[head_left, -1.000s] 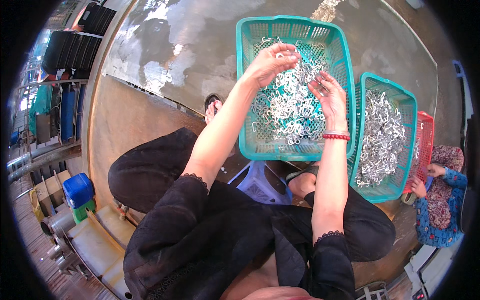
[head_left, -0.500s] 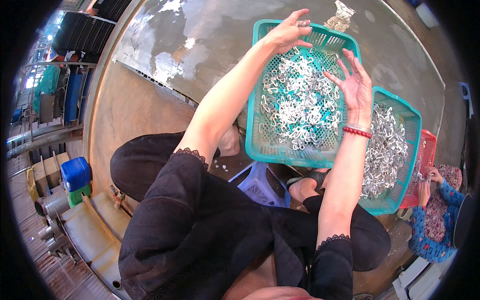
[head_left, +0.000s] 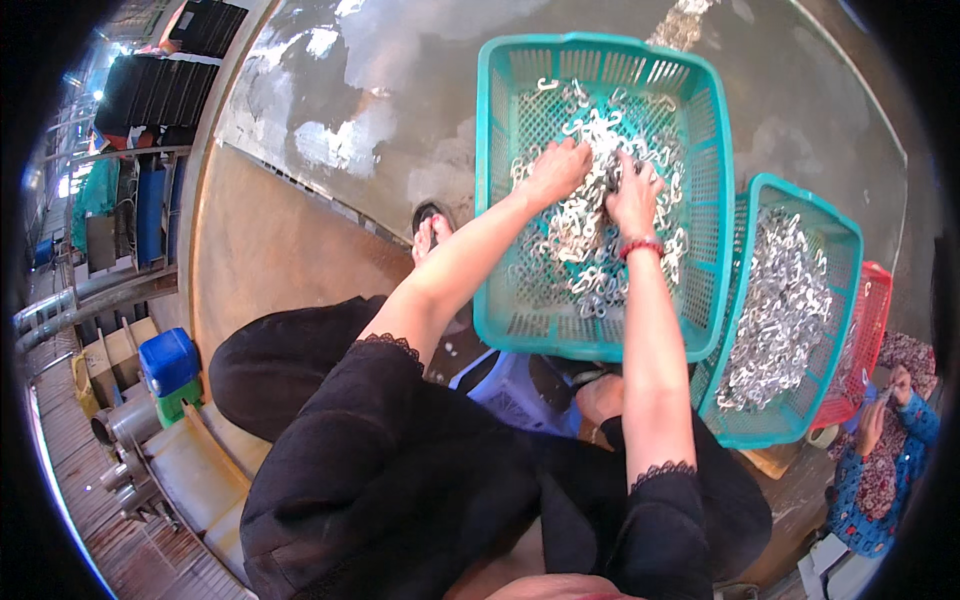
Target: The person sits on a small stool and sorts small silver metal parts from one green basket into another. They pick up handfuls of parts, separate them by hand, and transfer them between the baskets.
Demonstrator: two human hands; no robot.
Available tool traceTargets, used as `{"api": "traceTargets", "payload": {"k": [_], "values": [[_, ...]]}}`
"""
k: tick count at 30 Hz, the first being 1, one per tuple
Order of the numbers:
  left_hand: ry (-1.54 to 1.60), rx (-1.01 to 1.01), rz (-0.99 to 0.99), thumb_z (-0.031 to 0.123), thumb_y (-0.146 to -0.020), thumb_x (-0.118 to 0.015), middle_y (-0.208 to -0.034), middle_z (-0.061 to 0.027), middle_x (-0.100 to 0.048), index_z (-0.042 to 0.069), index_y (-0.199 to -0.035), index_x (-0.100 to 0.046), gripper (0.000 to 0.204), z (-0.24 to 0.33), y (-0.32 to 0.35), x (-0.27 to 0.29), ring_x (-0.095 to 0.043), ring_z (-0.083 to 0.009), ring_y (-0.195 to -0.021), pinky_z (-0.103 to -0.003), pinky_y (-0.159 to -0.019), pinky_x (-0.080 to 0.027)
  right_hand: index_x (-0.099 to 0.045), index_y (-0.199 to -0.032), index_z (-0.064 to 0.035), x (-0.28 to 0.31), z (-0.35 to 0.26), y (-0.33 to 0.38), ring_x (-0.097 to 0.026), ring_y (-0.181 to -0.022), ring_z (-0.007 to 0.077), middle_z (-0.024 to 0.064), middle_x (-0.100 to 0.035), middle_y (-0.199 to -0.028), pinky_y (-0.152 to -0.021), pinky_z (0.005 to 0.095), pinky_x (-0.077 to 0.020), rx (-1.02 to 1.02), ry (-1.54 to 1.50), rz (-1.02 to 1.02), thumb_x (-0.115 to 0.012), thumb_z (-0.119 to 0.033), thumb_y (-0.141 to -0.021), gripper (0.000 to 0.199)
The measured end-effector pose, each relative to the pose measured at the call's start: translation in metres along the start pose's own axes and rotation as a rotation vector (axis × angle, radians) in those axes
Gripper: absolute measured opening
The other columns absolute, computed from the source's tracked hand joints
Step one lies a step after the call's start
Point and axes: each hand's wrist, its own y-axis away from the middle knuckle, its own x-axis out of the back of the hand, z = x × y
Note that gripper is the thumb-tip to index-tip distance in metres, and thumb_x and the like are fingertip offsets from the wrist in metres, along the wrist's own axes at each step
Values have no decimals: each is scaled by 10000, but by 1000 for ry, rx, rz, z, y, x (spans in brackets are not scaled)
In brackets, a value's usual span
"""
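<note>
I sit on a low blue stool [head_left: 500, 390], knees in black. Just ahead, my left hand [head_left: 555, 172] and right hand [head_left: 633, 195] are both sunk in the small silver metal pieces [head_left: 590, 245] heaped in the teal basket [head_left: 705, 200]. My fingers curl into the pile; whether they have closed on any I cannot tell. A second teal basket [head_left: 835, 300] to the right is heaped full. I judge 1 basket is finished and mine is only part-sorted.

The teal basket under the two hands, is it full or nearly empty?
Partly filled. The teal basket holds a loose heap of small silvery pieces around the left hand and right hand; bare mesh shows near its walls.
</note>
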Motion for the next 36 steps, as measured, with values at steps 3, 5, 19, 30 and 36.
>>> {"api": "traceTargets", "payload": {"k": [3, 5, 19, 30, 36], "values": [[152, 94, 77, 330, -842, -526, -830, -252, -599, 14, -947, -488, 336, 22, -5, 22, -570, -429, -816, -513, -691, -446, -569, -1012, -115, -15, 34, -21, -572, -864, 373, 233, -552, -950, -743, 404, -463, 9, -261, 168, -559, -63, -665, 351], [155, 64, 135, 401, -830, -533, -810, -215, -616, 23, -890, -597, 388, 14, -17, 45, -587, -390, -801, -457, -710, -466, -571, -1011, -77, 13, 26, -23, -598, -603, 279, 165, -606, -671, -562, 359, -468, -3, -449, 256, -574, -121, -686, 328], [777, 125, -245, 428, -811, -600, -1274, -220, -424, -42, -1304, -334, 731, 60, 2, 128, -540, -268, -1028, -331, -751, -533, -494, -989, -19, 114, -8, 15, -561, -837, 326, 148, -548, -896, -733, 484, -522, -249, -1873, -251, -485, -425, -884, 419], [533, 87, 6, 176, -791, -638, -828, -74, -654, 5, -873, -669, 192, 97, 37, 129, -611, -107, -755, -262, -623, -525, -534, -1068, 23, 107, 1, 46, -576, -861, 237, 101, -586, -1011, -761, 400, -535, -190, -1527, -220, -571, -176, -856, 293], [622, 56, 65, 205, -792, -648, -859, -79, -664, 13, -935, -663, 241, 72, 40, 131, -616, -113, -738, -254, -585, -525, -431, -1231, -40, 120, -5, 64, -484, -1002, 293, 149, -463, -1191, -786, 479, -505, -213, -1591, -306, -556, -309, -863, 473]]}}
